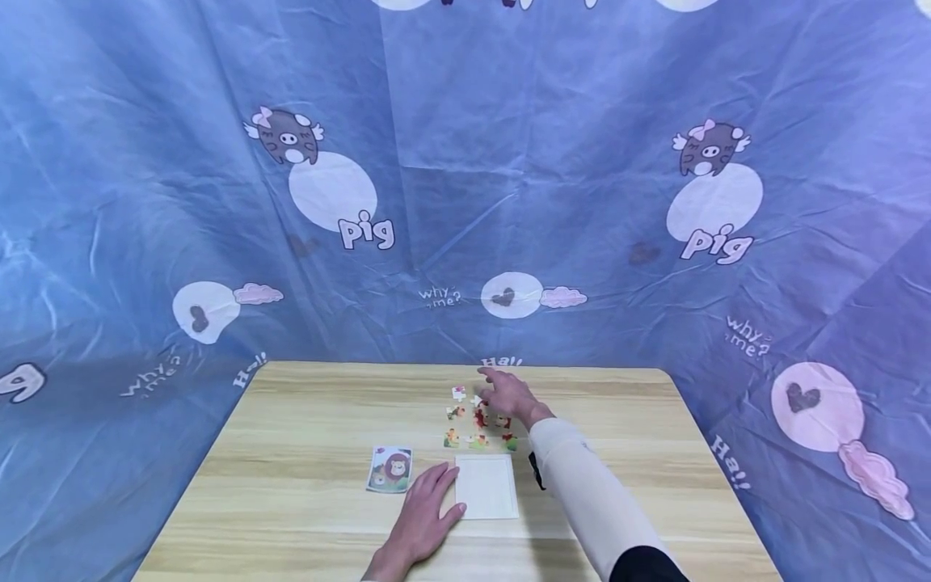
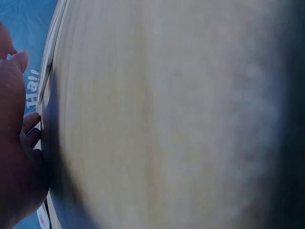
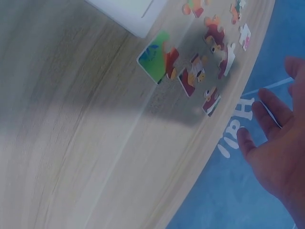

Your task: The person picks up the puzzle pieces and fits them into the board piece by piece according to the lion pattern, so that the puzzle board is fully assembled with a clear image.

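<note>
A square white puzzle tray point(image 1: 486, 487) lies near the middle front of the table. My left hand point(image 1: 424, 514) rests at its left edge, fingers extended and holding nothing; in the left wrist view that hand point(image 2: 19, 133) shows at the left border. Beyond the tray, several jigsaw pieces point(image 1: 452, 439) lie loosely in rows. Over their far right part my right hand point(image 1: 508, 395) reaches out, partly covering some pieces. Seen in the right wrist view, the right hand point(image 3: 281, 148) has spread fingers with nothing between them, beside a green corner piece point(image 3: 153, 55) and several others.
Left of the tray lies a picture card point(image 1: 389, 470) with a lion on it. The pale wooden table point(image 1: 305, 453) ends at a back edge just past the pieces. Blue printed cloth point(image 1: 451, 210) hangs behind and on both sides.
</note>
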The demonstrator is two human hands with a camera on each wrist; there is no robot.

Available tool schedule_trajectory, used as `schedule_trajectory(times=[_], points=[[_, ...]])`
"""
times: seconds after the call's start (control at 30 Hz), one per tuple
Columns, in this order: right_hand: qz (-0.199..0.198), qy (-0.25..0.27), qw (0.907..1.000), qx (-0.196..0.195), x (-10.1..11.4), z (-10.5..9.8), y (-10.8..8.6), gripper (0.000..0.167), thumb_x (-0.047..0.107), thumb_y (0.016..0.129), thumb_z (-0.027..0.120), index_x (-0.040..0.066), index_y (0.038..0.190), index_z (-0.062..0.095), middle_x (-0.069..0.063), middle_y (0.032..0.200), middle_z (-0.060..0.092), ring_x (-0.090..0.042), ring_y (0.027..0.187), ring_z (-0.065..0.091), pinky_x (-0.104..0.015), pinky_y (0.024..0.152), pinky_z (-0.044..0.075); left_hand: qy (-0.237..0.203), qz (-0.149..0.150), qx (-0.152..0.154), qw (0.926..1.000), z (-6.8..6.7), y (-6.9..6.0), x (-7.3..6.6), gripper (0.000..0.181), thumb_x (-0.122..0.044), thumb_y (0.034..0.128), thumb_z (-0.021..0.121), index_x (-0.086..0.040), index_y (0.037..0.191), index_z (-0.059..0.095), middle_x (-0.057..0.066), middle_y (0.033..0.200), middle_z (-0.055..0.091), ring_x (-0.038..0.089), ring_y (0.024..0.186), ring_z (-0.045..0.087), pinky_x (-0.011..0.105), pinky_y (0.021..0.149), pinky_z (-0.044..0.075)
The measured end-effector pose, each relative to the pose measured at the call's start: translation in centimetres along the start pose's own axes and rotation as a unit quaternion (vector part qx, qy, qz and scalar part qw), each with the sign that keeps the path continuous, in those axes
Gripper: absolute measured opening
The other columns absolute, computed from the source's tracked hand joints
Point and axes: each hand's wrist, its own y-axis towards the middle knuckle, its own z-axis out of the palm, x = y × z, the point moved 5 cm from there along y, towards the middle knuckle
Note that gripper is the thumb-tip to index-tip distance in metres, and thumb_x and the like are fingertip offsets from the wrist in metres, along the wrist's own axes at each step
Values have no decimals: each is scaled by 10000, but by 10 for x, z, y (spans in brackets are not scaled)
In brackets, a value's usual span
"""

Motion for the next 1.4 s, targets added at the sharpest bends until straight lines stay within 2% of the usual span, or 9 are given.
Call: schedule_trajectory(times=[0.3, 0.57, 0.73, 1.1, 1.4], points=[[-77, -8, 10000, 49, 2, 11, 5, 512, 295, 977, 493, 223, 1474, 389, -106, 1396, 550, -335, 1298, 496, -552, 1084, 382, 167, 118, -215, 9996, -1, -2, -2, 557, -498, 926, 530, -205, 1398, 498, 85, 1475, 457, 311, 1337, 432, 562, 1087, 347], [-102, -11, 9999, 81, 2, 18, 7, 502, 313, 972, 518, 230, 1456, 416, -85, 1381, 562, -322, 1290, 499, -567, 1085, 369, 200, -17, 30, 9998, 3, -2, 1, 550, -517, 908, 540, -265, 1394, 497, 32, 1495, 434, 291, 1365, 399, 548, 1117, 317], [-158, -116, 9998, 60, 3, 24, 11, 487, 326, 968, 531, 223, 1436, 446, -75, 1366, 577, -309, 1278, 515, -560, 1089, 367, 303, -34, 71, 9995, 3, -1, 1, 516, -502, 909, 544, -285, 1377, 514, 21, 1499, 434, 295, 1368, 396, 547, 1116, 317], [-207, -260, 9994, 62, 4, 34, 15, 459, 313, 977, 522, 184, 1415, 480, -93, 1328, 606, -345, 1266, 521, -545, 1054, 415, 571, 333, -485, 9966, 3, -5, -2, 418, -432, 915, 565, -267, 1298, 588, 23, 1434, 511, 296, 1305, 460, 522, 1052, 370], [-216, -264, 9994, 16, 1, 40, 21, 450, 286, 964, 547, 182, 1399, 501, -100, 1347, 594, -340, 1270, 523, -523, 1059, 423, 552, 249, -359, 9975, 5, -5, 1, 407, -443, 918, 553, -297, 1297, 585, -4, 1453, 498, 279, 1332, 435, 511, 1075, 346]])
